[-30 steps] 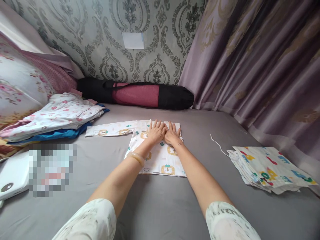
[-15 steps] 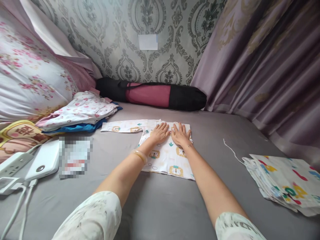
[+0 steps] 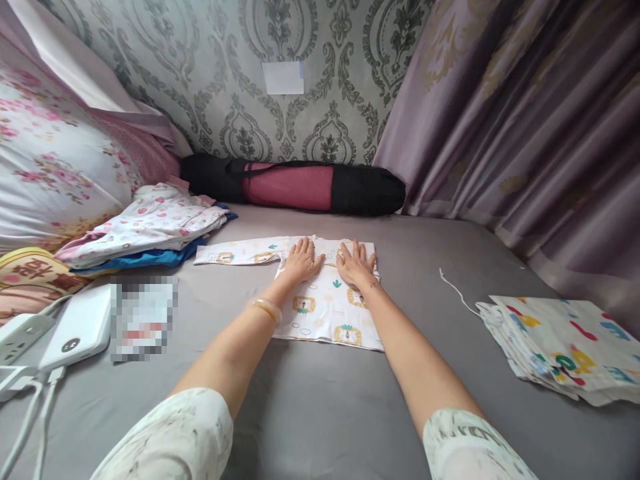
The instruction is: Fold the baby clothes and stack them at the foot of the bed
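Note:
A white child's shirt [image 3: 320, 320] printed with lions and green leaves lies flat on the grey bed sheet. Its left sleeve [image 3: 240, 250] stretches out to the left, while the right sleeve appears folded in across the body. My left hand [image 3: 301, 260] rests palm down near the left shoulder of the shirt, fingers spread. On the right shoulder side, my right hand [image 3: 356, 265] also presses flat with its fingers apart. Neither hand grips the cloth. Parts of the shirt beneath both hands and the right forearm are hidden.
Folded clothes [image 3: 155, 220] are stacked at left beside a floral pillow [image 3: 55, 153]. A power bank [image 3: 77, 327], a power strip [image 3: 23, 337] and a blurred packet [image 3: 145, 320] lie nearer. A black-and-red long bag [image 3: 290, 187] runs along the wall. Folded printed cloth [image 3: 575, 347] lies right.
My left hand has slid left across the shirt, away from my right hand, toward the sleeve. My right hand stays near the right shoulder. The whole view has shifted slightly.

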The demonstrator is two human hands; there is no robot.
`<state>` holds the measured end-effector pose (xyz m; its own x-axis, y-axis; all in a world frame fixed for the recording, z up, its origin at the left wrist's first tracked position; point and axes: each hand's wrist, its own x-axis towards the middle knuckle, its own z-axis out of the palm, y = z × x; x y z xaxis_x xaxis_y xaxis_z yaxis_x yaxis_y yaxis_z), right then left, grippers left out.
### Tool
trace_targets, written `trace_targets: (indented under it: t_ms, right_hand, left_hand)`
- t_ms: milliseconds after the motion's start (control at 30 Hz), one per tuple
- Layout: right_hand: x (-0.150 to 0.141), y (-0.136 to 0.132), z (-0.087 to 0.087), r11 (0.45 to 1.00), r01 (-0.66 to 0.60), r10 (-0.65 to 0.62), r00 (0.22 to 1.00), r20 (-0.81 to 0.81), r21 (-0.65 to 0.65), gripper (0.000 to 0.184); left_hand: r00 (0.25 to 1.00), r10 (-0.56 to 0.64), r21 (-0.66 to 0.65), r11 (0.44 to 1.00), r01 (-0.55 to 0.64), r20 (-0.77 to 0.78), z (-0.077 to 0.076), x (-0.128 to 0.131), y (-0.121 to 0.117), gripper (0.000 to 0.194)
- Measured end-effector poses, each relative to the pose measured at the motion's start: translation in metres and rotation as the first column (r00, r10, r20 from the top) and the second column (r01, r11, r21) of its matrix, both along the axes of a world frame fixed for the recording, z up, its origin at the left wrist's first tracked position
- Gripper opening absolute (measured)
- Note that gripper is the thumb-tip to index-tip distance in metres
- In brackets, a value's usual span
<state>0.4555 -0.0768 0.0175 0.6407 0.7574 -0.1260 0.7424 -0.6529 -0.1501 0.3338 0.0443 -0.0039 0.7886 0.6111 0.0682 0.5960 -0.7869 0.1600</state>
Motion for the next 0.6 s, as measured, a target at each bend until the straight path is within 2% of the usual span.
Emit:
trace_targets:
  t_ms: [133, 400, 600]
  right_hand:
    - [-0.0005, 0.0, -0.0012, 0.999, 0.048, -0.047, 0.999, -0.021, 0.018, 0.059]
    - [0.001, 0.0012, 0.0005, 0.999, 0.046, -0.046, 0.998, -0.034, -0.009, 0.06]
    - [0.0044, 0.0037, -0.0037, 0.998, 0.051, -0.051, 0.999, 0.0, -0.036, 0.06]
  left_hand:
    - [0.999, 0.021, 0.0, 1.0, -0.021, -0.029, -0.0007, 0.0028, -0.0004, 0.074]
    - [0.997, 0.018, -0.006, 1.0, -0.018, -0.075, 0.002, 0.0067, 0.0015, 0.076]
    - [0.998, 0.021, -0.041, 0.999, -0.024, -0.055, 0.0045, 0.0059, -0.0016, 0.076]
